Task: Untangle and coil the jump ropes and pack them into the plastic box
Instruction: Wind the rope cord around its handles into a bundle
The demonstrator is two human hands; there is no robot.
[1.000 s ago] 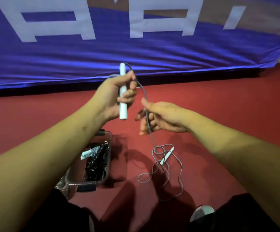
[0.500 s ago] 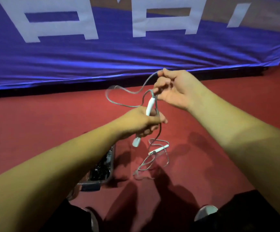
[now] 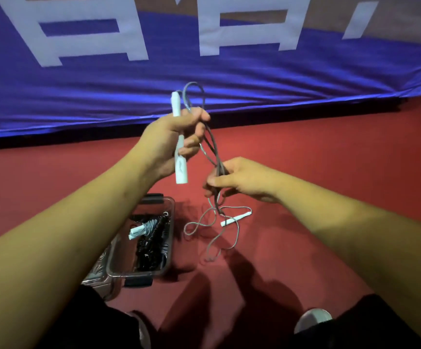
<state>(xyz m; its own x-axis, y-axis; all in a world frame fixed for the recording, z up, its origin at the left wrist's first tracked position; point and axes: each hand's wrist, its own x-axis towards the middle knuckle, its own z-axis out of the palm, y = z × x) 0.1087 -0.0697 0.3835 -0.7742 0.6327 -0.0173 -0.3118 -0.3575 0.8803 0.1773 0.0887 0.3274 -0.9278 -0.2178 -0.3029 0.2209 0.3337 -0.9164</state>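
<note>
Fingers (image 3: 191, 144) curled tight: left hand (image 3: 163, 141) gripping one white handle (image 3: 180, 170) above the plastic box (image 3: 139, 274), right hand (image 3: 244, 180) pinching one grey rope (image 3: 215, 157) right of the box. Second handle (image 3: 236, 217) down on red floor (image 3: 330, 172) beside the box. Two packed inside: one pale rope (image 3: 139, 230), one black rope (image 3: 151, 250). Beyond the box, one blue banner (image 3: 229, 79).

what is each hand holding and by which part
Left hand grips the white handle around its middle; right hand pinches the grey cord strands hanging below.
</note>
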